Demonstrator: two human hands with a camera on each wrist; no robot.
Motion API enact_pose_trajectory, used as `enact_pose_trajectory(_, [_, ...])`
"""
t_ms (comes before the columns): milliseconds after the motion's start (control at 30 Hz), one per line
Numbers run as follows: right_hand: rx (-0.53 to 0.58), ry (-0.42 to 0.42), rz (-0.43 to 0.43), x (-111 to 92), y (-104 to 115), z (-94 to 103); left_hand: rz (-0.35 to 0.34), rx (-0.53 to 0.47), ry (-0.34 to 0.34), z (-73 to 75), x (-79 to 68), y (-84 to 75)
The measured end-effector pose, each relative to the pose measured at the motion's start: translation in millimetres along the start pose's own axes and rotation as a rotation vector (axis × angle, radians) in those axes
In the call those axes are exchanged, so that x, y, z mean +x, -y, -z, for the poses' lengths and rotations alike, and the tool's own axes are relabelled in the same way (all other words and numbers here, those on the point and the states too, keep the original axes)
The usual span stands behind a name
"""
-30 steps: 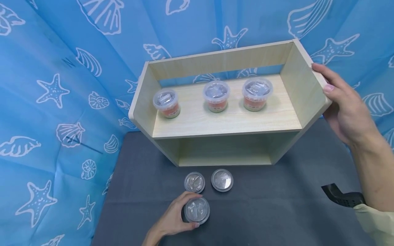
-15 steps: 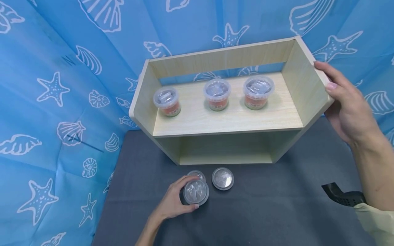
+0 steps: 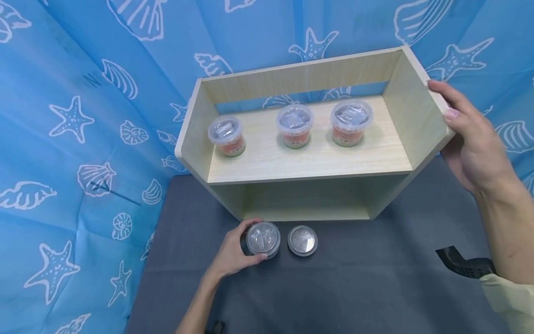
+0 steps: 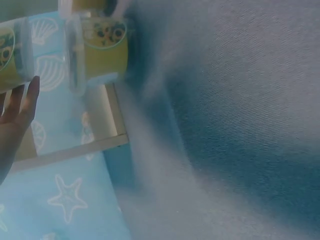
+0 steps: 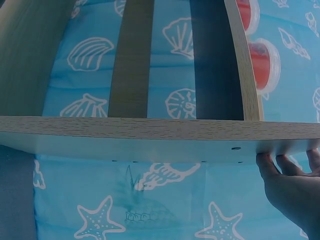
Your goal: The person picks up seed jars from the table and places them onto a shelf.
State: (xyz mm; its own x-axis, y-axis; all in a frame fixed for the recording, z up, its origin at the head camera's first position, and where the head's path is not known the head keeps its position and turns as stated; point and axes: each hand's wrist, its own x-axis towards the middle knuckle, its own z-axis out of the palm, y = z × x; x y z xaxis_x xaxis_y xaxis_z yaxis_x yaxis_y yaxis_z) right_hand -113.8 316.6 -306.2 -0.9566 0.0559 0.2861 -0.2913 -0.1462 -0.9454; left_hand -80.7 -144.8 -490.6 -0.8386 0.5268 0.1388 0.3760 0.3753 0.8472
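Note:
My left hand grips a round plastic tub by its sides, thumb at the near side. Its clear lid faces up, with a crinkled wrapper beneath. In the left wrist view the held tub is higher than a standing tub with yellow contents. From the head, it covers the smaller tub seen there before. Another lidded tub stands to its right. My right hand holds the right side panel of a pale wooden shelf, thumb at the front edge, fingertips against the outer face.
On the upper board stand three lidded tubs with red labels: a left one, a middle one and a right one. A blue seashell curtain hangs behind and left of the dark tabletop.
My left hand has carried its tub away from me toward the shelf, over the smaller tub there. The right hand keeps its hold on the side panel.

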Motion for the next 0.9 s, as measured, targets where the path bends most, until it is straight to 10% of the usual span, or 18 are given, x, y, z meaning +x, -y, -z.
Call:
enact_pose_trajectory(533, [0.004, -0.007, 0.007, -0.1, -1.0, -0.7, 0.002, -0.045, -0.126, 8.5, 30.0, -18.6])
enact_pose_trajectory(900, [0.007, -0.021, 0.018, 0.6, -1.8, -1.2, 0.077, -0.007, -0.247, -7.7, 46.8, 37.7])
